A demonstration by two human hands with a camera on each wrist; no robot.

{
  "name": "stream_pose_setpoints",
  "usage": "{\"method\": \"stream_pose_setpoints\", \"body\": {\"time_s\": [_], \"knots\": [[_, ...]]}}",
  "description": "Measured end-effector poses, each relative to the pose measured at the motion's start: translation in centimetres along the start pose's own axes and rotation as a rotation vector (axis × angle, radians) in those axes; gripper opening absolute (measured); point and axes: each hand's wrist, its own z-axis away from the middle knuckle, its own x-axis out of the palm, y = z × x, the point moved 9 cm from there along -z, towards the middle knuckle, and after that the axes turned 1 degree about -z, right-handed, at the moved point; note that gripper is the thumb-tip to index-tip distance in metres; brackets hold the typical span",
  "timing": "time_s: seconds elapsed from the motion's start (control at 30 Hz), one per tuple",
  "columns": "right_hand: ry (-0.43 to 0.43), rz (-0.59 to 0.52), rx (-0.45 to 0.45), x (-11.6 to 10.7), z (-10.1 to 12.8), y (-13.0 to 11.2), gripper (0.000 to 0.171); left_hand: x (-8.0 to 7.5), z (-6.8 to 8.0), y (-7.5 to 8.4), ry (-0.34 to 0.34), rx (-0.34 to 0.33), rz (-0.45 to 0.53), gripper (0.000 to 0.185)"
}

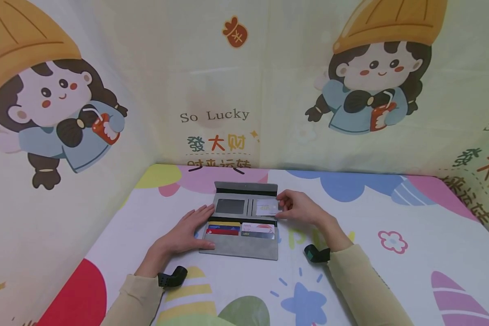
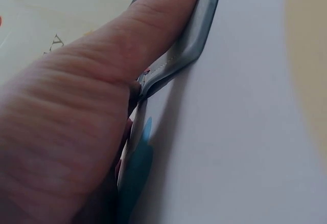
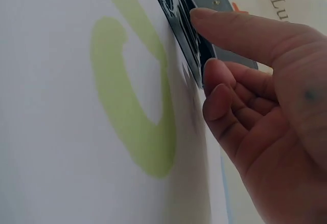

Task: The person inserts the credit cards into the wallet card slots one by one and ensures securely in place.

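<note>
A grey wallet (image 1: 244,249) lies unfolded on the table, its upper flap (image 1: 246,186) raised at the back. My left hand (image 1: 185,231) rests along its left side, fingers spread and the thumb (image 2: 163,14) on the lower panel. At the right edge, my right hand (image 1: 303,207) has its loosely bent fingertips beside a white card (image 1: 266,208) in the upper right part. The right wrist view shows one fingertip (image 3: 203,20) at the wallet's edge, with a gap to the other fingers. Below sit several cards, including a pink-and-white card (image 1: 257,227) and a red card (image 1: 222,232).
A patterned cloth (image 1: 228,280) covers the table. Printed curtains (image 1: 212,81) rise behind it and at the left side. Black wrist cameras (image 1: 174,277) are strapped at both cuffs. A dark window pocket (image 1: 230,207) fills the wallet's upper left.
</note>
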Motion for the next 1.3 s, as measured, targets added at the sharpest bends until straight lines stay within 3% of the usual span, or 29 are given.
{"method": "stream_pose_setpoints", "body": {"time_s": [0.83,1.3], "knots": [[0.023,0.027,-0.092,1.0,-0.4,-1.4,0.042,0.0,-0.1,0.2,-0.010,0.013,0.007,0.104],[0.038,0.034,-0.084,1.7,-0.7,-1.6,0.046,-0.1,-0.1,0.2,-0.013,0.008,0.013,0.104]]}}
